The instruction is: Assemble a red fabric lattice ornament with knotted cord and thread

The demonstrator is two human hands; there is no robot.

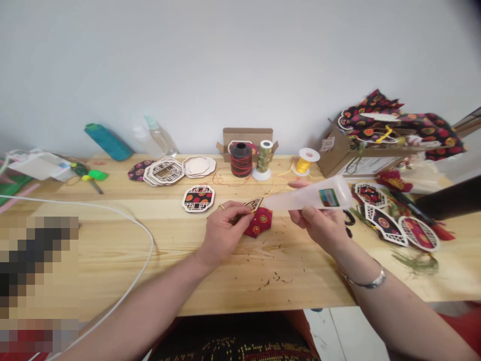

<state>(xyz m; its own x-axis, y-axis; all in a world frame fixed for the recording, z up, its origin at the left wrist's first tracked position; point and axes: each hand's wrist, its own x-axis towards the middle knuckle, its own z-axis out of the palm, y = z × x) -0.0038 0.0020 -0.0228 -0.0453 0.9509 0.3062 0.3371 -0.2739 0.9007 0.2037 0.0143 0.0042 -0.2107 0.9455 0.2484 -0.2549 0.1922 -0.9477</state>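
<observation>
My left hand (229, 225), with a ring on one finger, pinches a small lattice-cut wooden piece (254, 203) near the middle of the table. Just below it lies a red patterned fabric piece (260, 223), partly behind my fingertips. My right hand (315, 220) is wrapped round a whitish translucent glue bottle (311, 195). The bottle lies nearly level, its narrow tip pointing left at the lattice piece. A yellow cord (271, 186) runs up from the lattice piece toward the back. Left of my left hand sits a framed lattice ornament (198, 198).
Along the wall stand a teal thread cone (108, 141), a clear bottle (161, 136), a red-black spool (241, 161), a gold spool (264, 156) and a yellow spool (305, 163). A cardboard box (338, 155) of fabric and several ornaments occupy the right. A white cable (150, 235) crosses the left.
</observation>
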